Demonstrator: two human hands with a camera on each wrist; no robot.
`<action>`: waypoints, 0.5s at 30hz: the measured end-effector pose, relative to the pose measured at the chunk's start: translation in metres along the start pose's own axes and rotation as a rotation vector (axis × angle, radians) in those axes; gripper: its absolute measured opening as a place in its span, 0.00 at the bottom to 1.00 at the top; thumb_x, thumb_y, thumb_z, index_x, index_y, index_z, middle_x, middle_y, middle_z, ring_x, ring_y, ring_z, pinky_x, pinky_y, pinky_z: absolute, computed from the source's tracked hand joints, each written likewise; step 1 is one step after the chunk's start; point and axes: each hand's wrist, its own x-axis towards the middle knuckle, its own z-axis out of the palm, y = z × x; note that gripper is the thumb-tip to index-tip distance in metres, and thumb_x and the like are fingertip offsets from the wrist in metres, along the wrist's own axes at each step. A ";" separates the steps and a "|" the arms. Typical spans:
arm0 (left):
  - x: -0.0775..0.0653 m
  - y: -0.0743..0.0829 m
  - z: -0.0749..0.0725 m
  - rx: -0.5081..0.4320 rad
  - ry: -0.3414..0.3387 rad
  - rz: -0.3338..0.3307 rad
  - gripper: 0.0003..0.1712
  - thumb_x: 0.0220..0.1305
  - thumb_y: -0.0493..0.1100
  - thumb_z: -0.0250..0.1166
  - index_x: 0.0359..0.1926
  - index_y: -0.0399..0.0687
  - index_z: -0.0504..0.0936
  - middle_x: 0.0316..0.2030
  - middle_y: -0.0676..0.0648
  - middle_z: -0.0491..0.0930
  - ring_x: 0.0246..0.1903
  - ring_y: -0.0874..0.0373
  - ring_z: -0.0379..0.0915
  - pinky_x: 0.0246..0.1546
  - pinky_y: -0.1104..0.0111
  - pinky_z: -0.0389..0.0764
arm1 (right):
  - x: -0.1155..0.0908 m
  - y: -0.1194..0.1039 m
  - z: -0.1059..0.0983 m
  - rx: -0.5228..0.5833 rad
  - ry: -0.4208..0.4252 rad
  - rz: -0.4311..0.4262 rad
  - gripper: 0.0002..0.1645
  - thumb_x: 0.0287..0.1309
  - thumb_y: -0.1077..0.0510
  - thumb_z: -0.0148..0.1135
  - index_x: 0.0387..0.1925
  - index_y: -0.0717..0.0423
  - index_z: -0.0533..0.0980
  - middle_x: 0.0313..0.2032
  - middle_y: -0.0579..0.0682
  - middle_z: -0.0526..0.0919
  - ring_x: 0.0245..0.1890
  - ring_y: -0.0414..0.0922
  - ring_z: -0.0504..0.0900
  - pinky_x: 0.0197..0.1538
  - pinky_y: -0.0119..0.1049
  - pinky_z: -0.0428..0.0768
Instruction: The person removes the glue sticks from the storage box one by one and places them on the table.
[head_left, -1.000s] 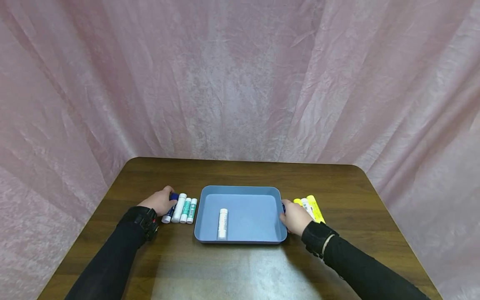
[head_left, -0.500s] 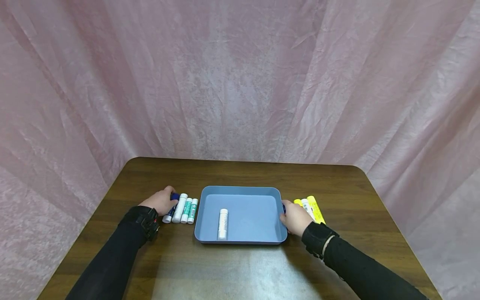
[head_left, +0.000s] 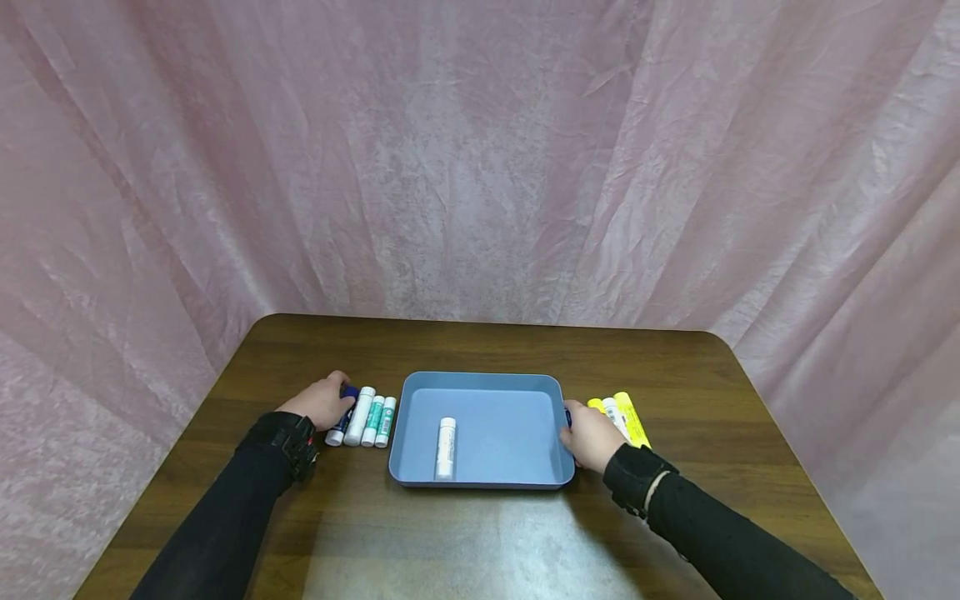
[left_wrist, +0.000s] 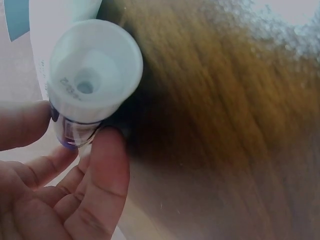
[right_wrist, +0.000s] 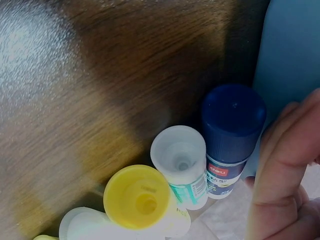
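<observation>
At the left, my left hand [head_left: 318,404] pinches a dark blue glue stick [left_wrist: 77,131] between thumb and fingers; its white base [left_wrist: 95,65] faces the left wrist camera. To its right lie a thick white glue stick [head_left: 359,417] and two thinner green-and-white ones [head_left: 372,421]. My right hand [head_left: 592,433] is at the right side of the blue tray [head_left: 483,383], with bent fingers on a navy glue stick [right_wrist: 233,120]; part of that grip is hidden. Beside this stick lie a green-and-white glue stick [right_wrist: 178,152] and a yellow one [right_wrist: 137,196]. Inside the tray lies a white glue stick [head_left: 446,448].
A brown wooden table [head_left: 480,533] bears everything, with its far corners rounded. A pink curtain [head_left: 480,167] hangs behind the table. Another yellow glue stick [head_left: 632,418] lies outermost in the right group.
Both hands stay almost still. The left hand and the glue sticks beside it have shifted a few pixels to the right at most; the tray has not visibly moved.
</observation>
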 end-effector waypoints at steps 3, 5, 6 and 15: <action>-0.001 0.001 -0.001 0.004 -0.001 0.001 0.29 0.79 0.46 0.51 0.70 0.29 0.61 0.63 0.23 0.71 0.61 0.34 0.73 0.61 0.42 0.74 | -0.002 0.000 0.000 -0.003 -0.003 0.004 0.33 0.70 0.59 0.61 0.71 0.67 0.65 0.29 0.53 0.80 0.15 0.44 0.78 0.22 0.34 0.77; -0.002 0.001 -0.002 0.005 -0.001 0.002 0.29 0.79 0.46 0.51 0.70 0.29 0.60 0.63 0.22 0.70 0.61 0.33 0.73 0.61 0.42 0.74 | -0.002 0.000 0.000 -0.006 -0.001 0.000 0.33 0.70 0.60 0.61 0.71 0.67 0.65 0.30 0.54 0.81 0.15 0.43 0.78 0.22 0.34 0.77; -0.003 0.002 -0.002 0.005 -0.001 0.003 0.29 0.79 0.46 0.51 0.70 0.29 0.60 0.63 0.22 0.70 0.61 0.33 0.73 0.61 0.42 0.73 | -0.003 0.000 0.000 -0.007 0.001 -0.003 0.33 0.70 0.60 0.61 0.71 0.67 0.65 0.30 0.54 0.81 0.15 0.43 0.78 0.22 0.34 0.77; -0.005 0.003 -0.004 0.005 0.002 0.011 0.29 0.79 0.45 0.51 0.69 0.29 0.61 0.62 0.22 0.71 0.61 0.32 0.73 0.61 0.42 0.73 | -0.002 0.000 0.001 -0.007 0.005 -0.012 0.33 0.70 0.60 0.61 0.70 0.68 0.65 0.28 0.53 0.80 0.15 0.43 0.78 0.22 0.34 0.77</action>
